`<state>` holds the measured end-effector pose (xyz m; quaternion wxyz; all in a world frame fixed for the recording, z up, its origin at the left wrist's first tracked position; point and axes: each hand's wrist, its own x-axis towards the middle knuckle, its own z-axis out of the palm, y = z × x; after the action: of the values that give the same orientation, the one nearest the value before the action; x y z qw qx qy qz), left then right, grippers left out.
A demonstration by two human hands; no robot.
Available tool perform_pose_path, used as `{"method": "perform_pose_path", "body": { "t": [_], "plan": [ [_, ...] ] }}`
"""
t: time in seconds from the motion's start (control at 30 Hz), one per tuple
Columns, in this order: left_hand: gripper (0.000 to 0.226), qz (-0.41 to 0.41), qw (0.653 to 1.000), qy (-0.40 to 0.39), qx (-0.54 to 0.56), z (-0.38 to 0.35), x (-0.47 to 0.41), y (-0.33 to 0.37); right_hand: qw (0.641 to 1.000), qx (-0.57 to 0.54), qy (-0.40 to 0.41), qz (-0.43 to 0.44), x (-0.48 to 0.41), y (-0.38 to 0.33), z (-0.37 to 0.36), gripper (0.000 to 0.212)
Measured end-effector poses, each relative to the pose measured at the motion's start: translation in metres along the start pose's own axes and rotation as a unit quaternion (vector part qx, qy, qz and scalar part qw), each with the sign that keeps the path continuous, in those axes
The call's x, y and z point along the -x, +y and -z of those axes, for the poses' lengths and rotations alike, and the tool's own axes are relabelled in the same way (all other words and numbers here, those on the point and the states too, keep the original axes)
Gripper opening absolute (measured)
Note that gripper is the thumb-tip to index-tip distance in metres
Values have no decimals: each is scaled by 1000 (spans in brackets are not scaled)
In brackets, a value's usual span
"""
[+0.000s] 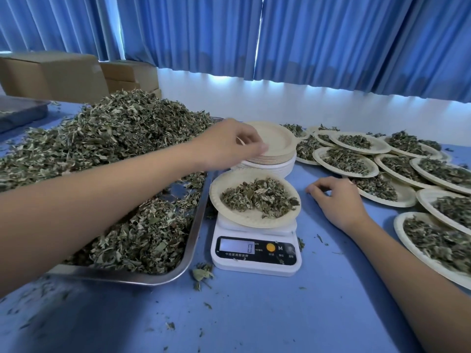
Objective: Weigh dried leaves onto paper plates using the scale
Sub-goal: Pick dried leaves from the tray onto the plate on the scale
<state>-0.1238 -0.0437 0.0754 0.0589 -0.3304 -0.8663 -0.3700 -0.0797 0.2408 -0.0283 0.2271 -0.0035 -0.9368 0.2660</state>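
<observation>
A white digital scale (254, 261) stands at the table's middle, its display reading 0. On it sits a paper plate (216, 192) holding a small heap of dried leaves (257, 197). Just behind it is a stack of empty paper plates (277, 141). My left hand (224, 146) reaches over the tray and pinches the near-left rim of the stack's top plate. My right hand (336, 202) rests on the table to the right of the scale, fingers loosely curled, holding nothing.
A steel tray (142, 278) at the left carries a large mound of dried leaves (114, 128). Several filled paper plates (318, 155) overlap along the right side. Cardboard boxes (51, 75) stand at the back left. Leaf scraps lie on the blue tabletop (254, 314).
</observation>
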Motion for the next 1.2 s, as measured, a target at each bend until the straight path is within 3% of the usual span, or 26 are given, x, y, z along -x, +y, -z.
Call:
{"method": "perform_pose_path", "body": {
  "t": [0.07, 0.13, 0.27, 0.33, 0.4, 0.63, 0.83, 1.03, 1.2],
  "plan": [
    [16, 37, 996, 42, -70, 11, -6, -15, 1000, 2, -2, -1, 0, -1, 1, 20],
    [20, 80, 980, 35, -178, 20, -8, -35, 1000, 2, -3, -2, 1, -2, 1, 20],
    [54, 175, 925, -81, -327, 20, -4, -74, 1000, -1, -1, -2, 2, -4, 2, 20],
    [62, 209, 910, -154, -322, 14, -1, -85, 1000, 0, -3, -3, 2, -4, 2, 21],
    [54, 214, 906, -191, -310, 9, 1, -93, 1000, 2, -6, -4, 2, -5, 2, 21],
    [5, 140, 919, -169, -328, 9, 5, -84, 1000, 2, -9, -6, 2, -5, 3, 22],
    [9, 123, 928, -146, -320, 10, 18, -73, 1000, -2, -14, -7, 4, -5, 4, 21],
    [8, 145, 941, -185, -243, 22, 30, -58, 1000, 1, -19, -17, 2, -3, 3, 22],
    [18, 148, 915, -230, -298, 20, 49, -49, 1000, -1, -19, -23, 1, -3, 4, 22]
  ]
}}
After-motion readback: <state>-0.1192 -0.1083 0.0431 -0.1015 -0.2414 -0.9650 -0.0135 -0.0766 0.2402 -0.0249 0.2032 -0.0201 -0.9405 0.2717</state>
